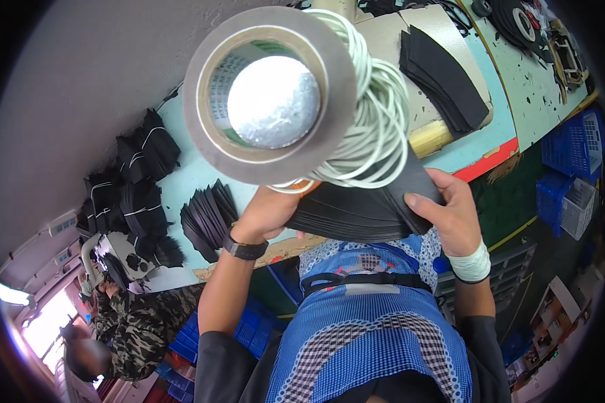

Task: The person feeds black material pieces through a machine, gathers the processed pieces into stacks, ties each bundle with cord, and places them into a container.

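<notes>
A stack of thin black curved pieces (353, 215) is held level in front of my apron, its layered edges fanned toward me. My left hand (265, 209), with a dark band on the wrist, closes round the stack's left end; some fingers are hidden. My right hand (450, 211), white-cuffed at the wrist, grips the right end with the thumb on top. A big tape roll (202, 111) with a silvery thing (273, 101) in its core covers the view above the stack. Beside it hang loops of pale cord (380, 114), hiding part of the stack. A bit of orange shows by my left fingers.
More black curved pieces (444, 80) lie on a board on the pale table (504, 134). A fanned pile (208, 218) and tied black bundles (144, 158) are on the left. Blue crates (571, 148) stand right. A person in camouflage (144, 322) works at a machine, lower left.
</notes>
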Demonstrator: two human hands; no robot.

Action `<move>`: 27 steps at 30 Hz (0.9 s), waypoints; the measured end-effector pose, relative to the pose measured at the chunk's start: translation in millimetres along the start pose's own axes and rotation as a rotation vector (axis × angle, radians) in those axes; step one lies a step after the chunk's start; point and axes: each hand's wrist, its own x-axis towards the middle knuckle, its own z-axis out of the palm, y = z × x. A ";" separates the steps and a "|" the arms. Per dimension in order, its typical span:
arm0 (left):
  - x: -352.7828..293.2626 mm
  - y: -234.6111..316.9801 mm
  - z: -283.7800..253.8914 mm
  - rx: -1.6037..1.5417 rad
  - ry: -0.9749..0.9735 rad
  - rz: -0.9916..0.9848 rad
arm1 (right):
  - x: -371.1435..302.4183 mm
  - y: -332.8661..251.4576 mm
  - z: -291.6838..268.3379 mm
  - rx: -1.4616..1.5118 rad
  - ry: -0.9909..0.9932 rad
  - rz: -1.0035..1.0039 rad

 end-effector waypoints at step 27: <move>-21.5 10.2 1.7 -0.299 0.058 0.055 | 2.7 0.7 6.5 -0.053 0.037 -0.025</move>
